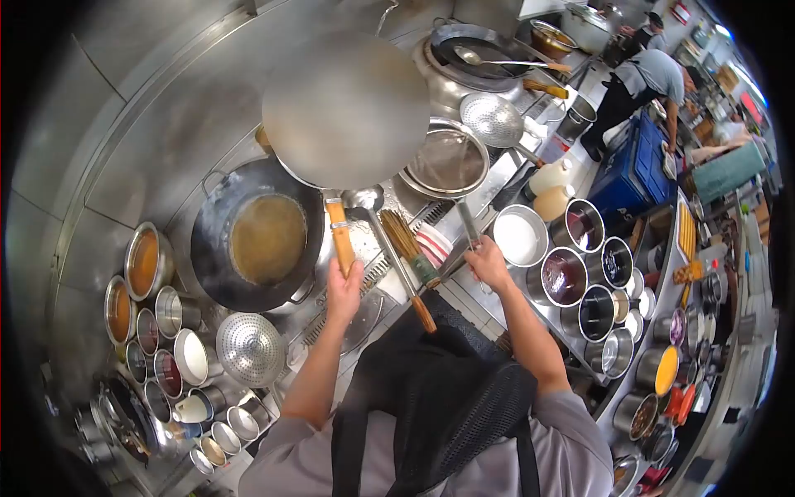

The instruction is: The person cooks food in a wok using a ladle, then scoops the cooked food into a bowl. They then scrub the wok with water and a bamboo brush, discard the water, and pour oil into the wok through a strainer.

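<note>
My left hand (344,290) is closed around a wooden handle (340,236). It runs up to a round utensil whose head is hidden behind a grey blurred patch. In my right hand (487,263) is the metal handle of a fine-mesh strainer (448,162), held out to the right of that patch. Left of my hands, a black wok (217,273) holds brownish liquid (267,240). Between my hands lie a ladle (397,257) with a wooden end and a bamboo brush (406,246).
A perforated skimmer (251,349) and several sauce bowls stand at the left. Another skimmer (492,120) lies near a second wok (484,62) at the back. Metal pots, including one with white contents (519,236), stand to the right. A co-worker (642,91) bends by a blue bin (623,174).
</note>
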Tool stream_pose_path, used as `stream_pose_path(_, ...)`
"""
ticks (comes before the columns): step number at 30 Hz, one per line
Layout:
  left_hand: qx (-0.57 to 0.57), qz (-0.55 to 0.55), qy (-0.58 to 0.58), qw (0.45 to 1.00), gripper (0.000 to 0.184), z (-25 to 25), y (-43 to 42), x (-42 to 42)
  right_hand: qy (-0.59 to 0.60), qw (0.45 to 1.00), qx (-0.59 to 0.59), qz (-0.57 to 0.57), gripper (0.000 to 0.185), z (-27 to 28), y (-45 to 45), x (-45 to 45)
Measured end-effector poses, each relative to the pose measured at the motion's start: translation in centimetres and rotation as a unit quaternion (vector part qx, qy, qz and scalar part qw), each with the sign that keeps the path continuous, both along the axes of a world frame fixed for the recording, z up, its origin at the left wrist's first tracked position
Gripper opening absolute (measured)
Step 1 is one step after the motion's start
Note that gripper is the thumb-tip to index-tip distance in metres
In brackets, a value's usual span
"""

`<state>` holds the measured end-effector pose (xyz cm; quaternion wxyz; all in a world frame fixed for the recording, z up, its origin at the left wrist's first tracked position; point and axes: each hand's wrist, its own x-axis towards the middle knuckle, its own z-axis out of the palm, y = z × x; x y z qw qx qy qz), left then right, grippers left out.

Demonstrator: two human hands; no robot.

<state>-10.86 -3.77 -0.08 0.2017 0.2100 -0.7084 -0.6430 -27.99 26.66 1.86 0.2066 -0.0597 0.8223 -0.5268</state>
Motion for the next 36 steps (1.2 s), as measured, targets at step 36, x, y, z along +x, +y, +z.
stream_pose_path(36,-0.273,0.474,-0.31,0.777,0.064,-7.2,0.0,25.6,0.35,0.856,0.062,0.375,0.049,-2.3,-8.5,4.0)
